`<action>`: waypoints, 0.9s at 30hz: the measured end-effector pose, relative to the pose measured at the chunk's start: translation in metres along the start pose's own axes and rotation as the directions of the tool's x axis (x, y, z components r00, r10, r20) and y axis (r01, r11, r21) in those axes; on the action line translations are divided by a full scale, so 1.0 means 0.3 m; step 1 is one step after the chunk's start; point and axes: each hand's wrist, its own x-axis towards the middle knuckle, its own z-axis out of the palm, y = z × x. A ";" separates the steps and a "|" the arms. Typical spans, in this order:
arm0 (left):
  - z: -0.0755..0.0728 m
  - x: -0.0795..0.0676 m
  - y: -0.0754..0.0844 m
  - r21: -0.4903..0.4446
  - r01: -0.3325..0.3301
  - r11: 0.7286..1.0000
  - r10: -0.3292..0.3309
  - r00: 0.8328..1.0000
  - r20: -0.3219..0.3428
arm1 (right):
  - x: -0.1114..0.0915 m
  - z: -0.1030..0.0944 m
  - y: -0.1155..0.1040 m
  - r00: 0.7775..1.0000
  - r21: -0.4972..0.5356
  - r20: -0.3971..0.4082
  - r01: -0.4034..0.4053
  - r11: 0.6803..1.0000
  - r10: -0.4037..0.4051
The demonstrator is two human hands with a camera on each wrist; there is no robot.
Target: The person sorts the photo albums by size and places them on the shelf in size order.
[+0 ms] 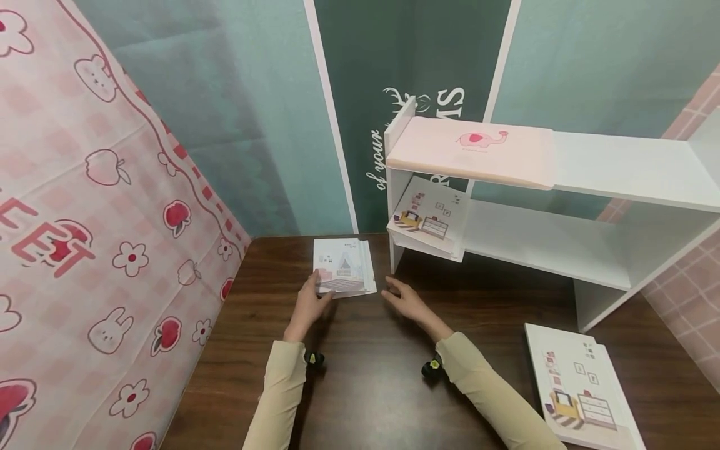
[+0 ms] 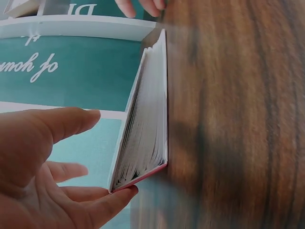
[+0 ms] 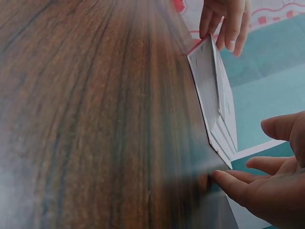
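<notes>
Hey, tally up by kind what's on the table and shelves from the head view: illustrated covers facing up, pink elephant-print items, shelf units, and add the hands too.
Illustrated covers: 3, the left cover, shelf cover and right cover
Pink elephant-print item: 1
White shelf unit: 1
Hands: 2, left hand and right hand
Total: 7

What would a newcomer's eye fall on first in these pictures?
Probably the pink sheet printed with apples, flowers and animals, filling the head view's left side. Next, the white shelf at right, with a pink elephant cover on top. Then the book lying on the brown table, the left hand touching its near-left corner.
</notes>
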 end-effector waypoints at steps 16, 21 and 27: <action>0.001 0.037 -0.008 0.022 0.020 1.000 -0.020 1.000 0.003 | 0.046 0.009 0.035 0.992 0.388 0.089 -0.121 0.914 0.093; -0.006 0.045 -0.013 -0.010 0.074 0.997 -0.074 0.997 0.032 | 0.059 0.007 0.028 0.984 0.477 0.127 -0.172 0.862 0.126; -0.004 0.051 -0.025 -0.021 0.120 0.993 -0.118 0.990 0.076 | 0.075 0.012 0.027 0.980 0.541 0.150 -0.192 0.819 0.130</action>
